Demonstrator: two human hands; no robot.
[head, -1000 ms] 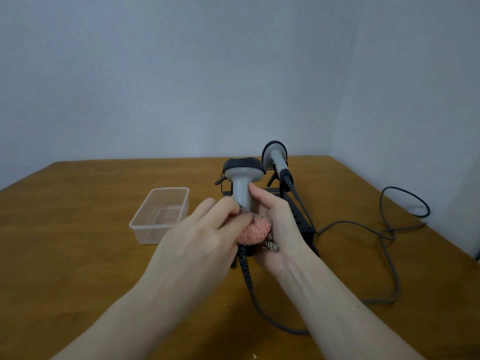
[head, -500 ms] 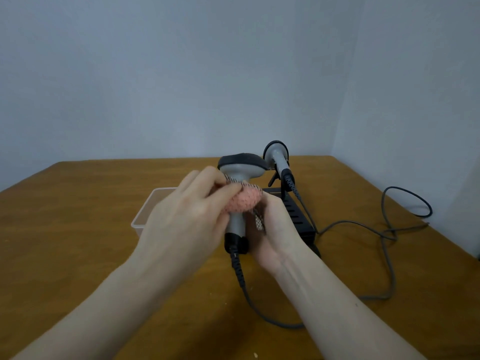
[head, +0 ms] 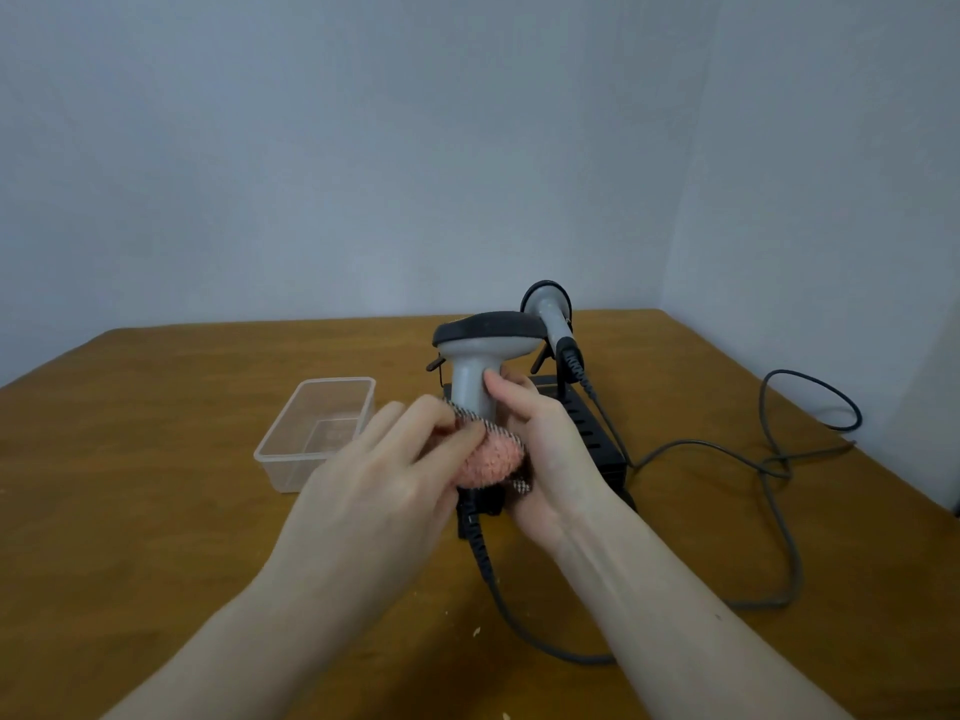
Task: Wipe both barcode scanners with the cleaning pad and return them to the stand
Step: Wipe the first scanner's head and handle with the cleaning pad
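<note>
Head view, the only one. Step in hand, as I judge it: wiping the first of the two scanners, work on the handle.

The near scanner (head: pixel 480 356) is off the stand and upright above the desk (head: pixel 156 459), dark head on top, grey handle below. The right hand (head: pixel 550 449) has its grip closed round the handle from the right side, thumb laid on the grey shaft. The left hand (head: pixel 379 485) pinches the cleaning pad (head: pixel 491 459), pink with a checked mesh edge, and presses it against the lower handle just above the dark cable boot. Left grip narrow, holding the pad.

The far scanner (head: pixel 548 311) sits in the black stand (head: pixel 587 433) behind the hands, handle sloping down to the right, untouched by either hand.

Next move, by my reading: finish the handle, carry the pad up over the head, and mind the trailing cable (head: pixel 779 491) when turning the scanner. Then seat it back on the stand and take up the second one.

Count:
- scanners: two, one held, one on the stand
- cleaning pad: one
- stand: one
- clear plastic tub (head: pixel 317 433): one, left of the hands, on the desk
- cables: how many strands I cannot tell, they cross on the right.
</note>
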